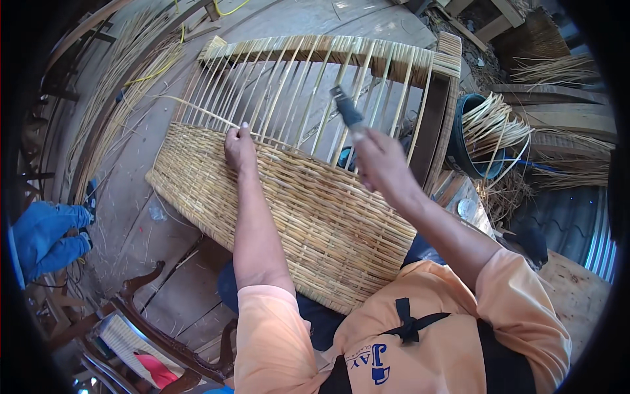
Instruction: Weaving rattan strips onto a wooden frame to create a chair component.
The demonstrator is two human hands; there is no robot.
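A woven cane panel (295, 210) leans across my lap, its near part closely woven and its far part bare upright strands (289, 92) running to a wrapped wooden bar (328, 47). At the edge of the weave, my left hand (241, 148) is closed with the thumb up, pinching a thin cane strand (197, 108) that trails off to the left. My right hand (384, 164) is raised over the right side of the panel. It grips a short dark grey tool (346, 108) with a slotted end, slightly blurred, so its exact kind is unclear.
On the right stands a dark bucket (469, 141) holding a coil of pale cane (495, 125). Long loose cane strands (125, 98) lie on the left floor. A person's legs in jeans (49, 236) show at far left. A carved wooden chair frame (157, 335) sits at lower left.
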